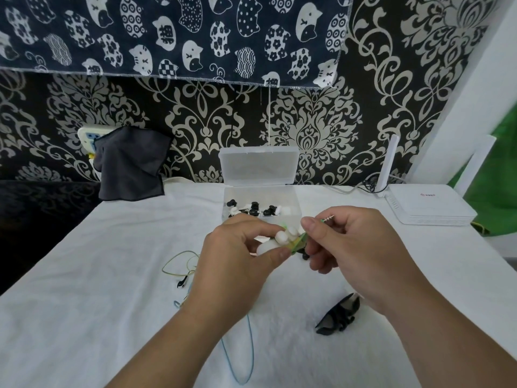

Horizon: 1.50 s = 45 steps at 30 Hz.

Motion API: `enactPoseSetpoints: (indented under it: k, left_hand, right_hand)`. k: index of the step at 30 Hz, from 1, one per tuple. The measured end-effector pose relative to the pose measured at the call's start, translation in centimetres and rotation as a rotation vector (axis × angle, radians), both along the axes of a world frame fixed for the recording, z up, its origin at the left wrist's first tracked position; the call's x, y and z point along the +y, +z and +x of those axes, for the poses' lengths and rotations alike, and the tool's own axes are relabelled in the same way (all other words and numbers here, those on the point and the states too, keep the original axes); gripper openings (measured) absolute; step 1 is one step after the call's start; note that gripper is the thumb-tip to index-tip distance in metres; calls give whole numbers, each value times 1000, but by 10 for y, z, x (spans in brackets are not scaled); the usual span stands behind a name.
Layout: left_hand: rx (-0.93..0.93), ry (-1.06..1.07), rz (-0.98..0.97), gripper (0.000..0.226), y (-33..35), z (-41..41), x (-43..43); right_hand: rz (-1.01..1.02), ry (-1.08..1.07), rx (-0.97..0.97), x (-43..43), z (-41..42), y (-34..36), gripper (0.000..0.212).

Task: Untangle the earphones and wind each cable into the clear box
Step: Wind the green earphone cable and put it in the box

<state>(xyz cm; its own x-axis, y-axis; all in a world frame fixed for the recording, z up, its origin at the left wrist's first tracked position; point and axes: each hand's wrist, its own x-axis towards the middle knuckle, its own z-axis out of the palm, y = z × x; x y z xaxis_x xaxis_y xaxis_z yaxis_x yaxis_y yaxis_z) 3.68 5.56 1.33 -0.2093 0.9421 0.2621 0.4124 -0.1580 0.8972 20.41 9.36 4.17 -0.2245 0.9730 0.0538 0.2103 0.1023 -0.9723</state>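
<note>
Above the white cloth, my left hand (240, 247) grips a white holder (282, 238) with a green cable wound on it. My right hand (344, 242) pinches the green cable end (299, 240) beside it, and a small ridged plug (328, 219) sticks out past its forefinger. The clear box (261, 197) stands open just behind my hands, its lid upright, with several black and white earphone pieces inside. A loose yellow-green cable (179, 261) with a black earbud lies to the left. Between my forearms a blue cable (251, 348) loops down.
A white cloth (112, 303) covers the table. A black bundle (340, 315) lies under my right wrist. A white router (428, 205) sits at the back right, and a dark grey cloth (128, 163) hangs over a socket at the back left. Patterned wallpaper stands behind.
</note>
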Motion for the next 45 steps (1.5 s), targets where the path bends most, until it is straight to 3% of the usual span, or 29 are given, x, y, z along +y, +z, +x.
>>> enactPoseSetpoints:
  k: [6,11,20,25,32,35,45]
  left_hand:
    - [-163,-90,-53,17,3,4,-2]
    - [-299,-90,-76,22,2,7,-3]
    - [-201,-173,-43,15,-2,6,-2]
    - [-357,-127,-166,17,-5,12,-6]
    - [-292,-138,-158,3,-4,18,-7]
    - [-343,-117,-132,14,0,17,-7]
    - [-158,-91,-113,11,2,17,-9]
  right_hand:
    - [138,-64,-89,1,1,0,18]
    - [15,-64,-117,5,2,-4,19]
    - [-167,-43,-80,7,7,-3,22]
    - [-240,-67,31,7,7,-2,11]
    - [-118,-90,3,2,-1,-8,13]
    - [-67,-88,14,2,-3,-8,13]
    - [40,-88,-104,-1,-6,-8,14]
